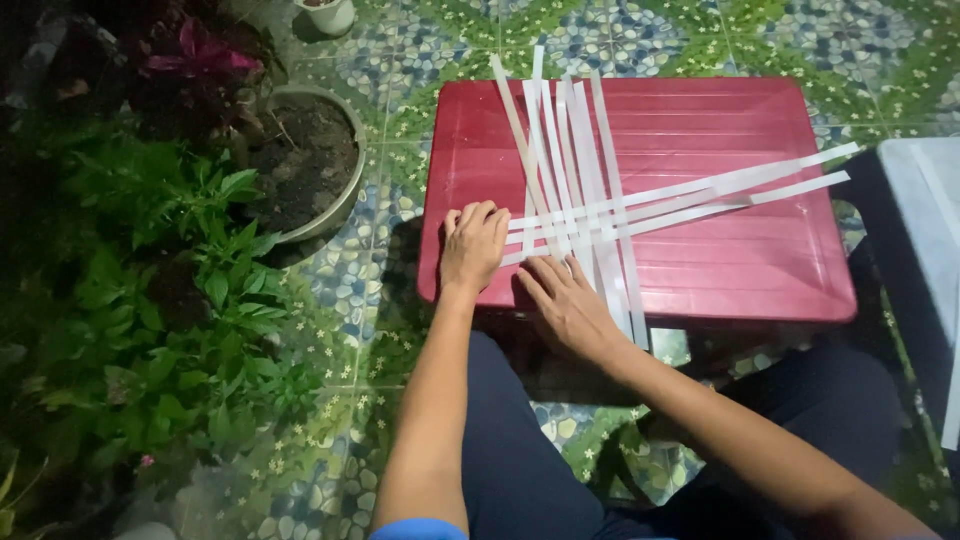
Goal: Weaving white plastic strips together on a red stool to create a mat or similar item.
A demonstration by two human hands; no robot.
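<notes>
Both hands rest on the red bench [700, 260]: left hand [472, 245], fingers curled, and right hand [565, 305], fingers spread flat, pressing interlaced white strips [590, 215].

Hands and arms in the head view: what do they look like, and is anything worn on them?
The left hand and right hand are bare: no gloves, rings, watch or bracelets show. Both forearms are uncovered. A blue sleeve edge shows at the left upper arm; the right arm's sleeve is out of view.

White paper strips [590, 195] are laid crosswise on a red table [720, 260]. The strips' near ends are pressed by the left hand [473, 245] and right hand [565, 305]. They seem interwoven.
</notes>
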